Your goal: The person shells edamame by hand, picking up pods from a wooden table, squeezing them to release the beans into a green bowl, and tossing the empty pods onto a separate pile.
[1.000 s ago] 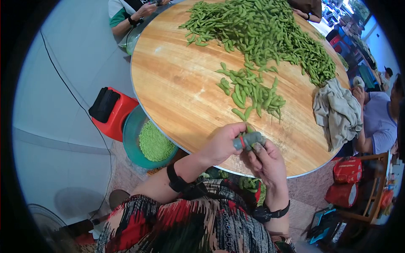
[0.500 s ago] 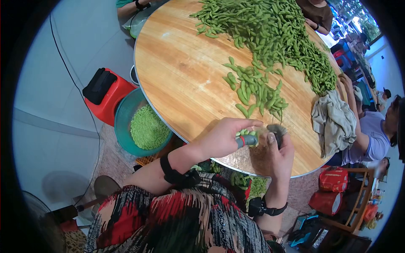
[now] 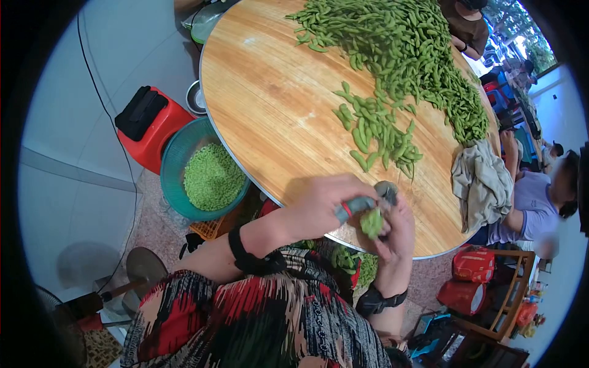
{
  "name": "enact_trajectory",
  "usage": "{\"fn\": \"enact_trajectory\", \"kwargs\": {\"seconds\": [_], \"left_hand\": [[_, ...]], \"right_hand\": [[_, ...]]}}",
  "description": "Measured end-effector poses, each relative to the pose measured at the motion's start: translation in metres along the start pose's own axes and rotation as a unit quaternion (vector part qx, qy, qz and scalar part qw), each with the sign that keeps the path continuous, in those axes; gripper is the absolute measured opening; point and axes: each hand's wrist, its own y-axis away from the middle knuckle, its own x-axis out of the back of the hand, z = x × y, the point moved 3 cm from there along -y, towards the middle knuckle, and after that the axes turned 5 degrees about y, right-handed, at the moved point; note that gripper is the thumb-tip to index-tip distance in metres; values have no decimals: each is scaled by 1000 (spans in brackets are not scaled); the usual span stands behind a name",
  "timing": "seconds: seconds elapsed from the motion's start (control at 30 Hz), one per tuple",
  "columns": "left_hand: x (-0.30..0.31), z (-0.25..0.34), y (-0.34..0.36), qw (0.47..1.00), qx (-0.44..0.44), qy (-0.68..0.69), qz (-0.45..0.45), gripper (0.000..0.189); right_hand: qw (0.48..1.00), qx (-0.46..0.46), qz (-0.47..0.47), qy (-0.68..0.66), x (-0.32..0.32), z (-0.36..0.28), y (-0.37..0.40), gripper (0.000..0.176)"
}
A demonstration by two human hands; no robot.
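My left hand (image 3: 319,205) reaches over the near table edge, palm down, with a grey cover and red band (image 3: 354,207) on one finger. Its fingers are bent and closed, and what they pinch is hidden. Facing it, my right hand (image 3: 397,228) has a dark grey cover (image 3: 386,192) at its fingertips and curls around a green pod or beans (image 3: 371,223), blurred between the hands. Loose green pods (image 3: 381,132) lie just beyond, in front of a large pod heap (image 3: 399,49) on the round wooden table (image 3: 257,104).
A teal basket (image 3: 175,205) of shelled green beans stands on the floor at left, beside a red stool (image 3: 156,141) and a metal bowl (image 3: 196,97). A crumpled cloth (image 3: 485,181) lies at the table's right. Other people sit around the far and right sides.
My hands have come closer together. The beans seen under my left fingers are out of sight there, and a green clump now shows between the hands. The view has shifted slightly.
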Motion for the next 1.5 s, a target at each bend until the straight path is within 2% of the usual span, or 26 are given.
{"fn": "enact_trajectory", "kwargs": {"seconds": [0.03, 0.07, 0.1, 0.13, 0.2, 0.23, 0.27, 0.33, 0.37, 0.4, 0.47, 0.53, 0.6, 0.63, 0.67, 0.7, 0.73, 0.77, 0.83, 0.9, 0.93, 1.0, 1.03, 1.37, 1.43, 1.5], "left_hand": [[12, -6, 6, 993, 29, 43, 104, 28], [26, -11, 14, 973, 58, 86, 208, 23], [48, -20, 24, 839, 178, 415, 303, 19], [72, -22, 34, 898, 186, 138, 373, 19], [117, -25, 56, 860, 104, 150, 476, 18], [141, -28, 72, 850, 83, 116, 506, 18], [169, -46, 99, 837, 122, 110, 522, 21], [209, -74, 145, 825, 156, 105, 532, 23], [216, -81, 160, 866, 281, -113, 398, 26], [215, -86, 163, 834, 380, -325, 234, 29], [200, -64, 140, 832, 334, -373, 239, 31], [173, -21, 102, 808, 254, -463, 260, 35], [144, 9, 71, 770, 175, -545, 282, 39], [132, 9, 60, 857, 165, -421, 245, 34], [116, 9, 50, 923, 151, -289, 203, 30], [92, 6, 37, 961, 174, -137, 168, 28], [65, 4, 24, 972, 195, 18, 127, 28], [45, -1, 16, 968, 214, 104, 83, 29], [14, -8, 7, 952, 240, 188, 41, 31], [-13, -14, 3, 834, 269, 481, 31, 26], [-20, -18, 4, 832, 276, 480, 36, 26], [-25, -22, 4, 782, 230, 571, 95, 18], [-26, -20, 2, 778, 234, 569, 123, 10], [-26, -22, 1, 894, 291, 301, 157, 5], [-26, -16, 0, 944, 239, 166, 159, 6], [-30, -12, 0, 941, 229, 189, 164, 9]], "right_hand": [[991, -19, -43, 121, -6, -6, 3, 23], [942, -2, -158, 295, -2, -6, 2, 22], [907, -6, -169, 385, -2, -8, 0, 22], [864, -11, -179, 470, -5, -12, -4, 23], [772, 11, 18, 635, -12, -30, -23, 29], [690, 74, 74, 716, -9, -37, -33, 28], [691, 77, 77, 714, -2, -35, -45, 28], [550, 178, 96, 810, 6, -35, -59, 24], [579, 165, 94, 793, 4, -35, -62, 19], [578, 170, 102, 792, 1, -36, -63, 19], [550, 148, 97, 816, -1, -36, -62, 17], [559, 150, 99, 809, 0, -37, -58, 16], [612, 157, 87, 771, 4, -33, -52, 17], [665, 172, 72, 723, 4, -30, -49, 16], [664, 173, 71, 724, 1, -30, -43, 16], [858, 54, 37, 510, -2, -26, -38, 16], [967, -72, 0, 244, -7, -18, -30, 16], [985, -115, -35, 125, -12, -11, -23, 18], [990, -115, -71, 39, -11, -2, -15, 18], [990, -111, -68, -50, -15, -2, -6, 18], [989, -117, -69, -56, -15, -1, -1, 18], [991, -90, 9, 103, -9, -1, 4, 17], [989, -57, -8, 138, -11, -2, 7, 20], [988, -54, -16, 142, -4, 1, 17, 22], [988, -66, 1, 140, -3, 3, 17, 18], [991, -65, -3, 118, -3, 6, 17, 17]]}}
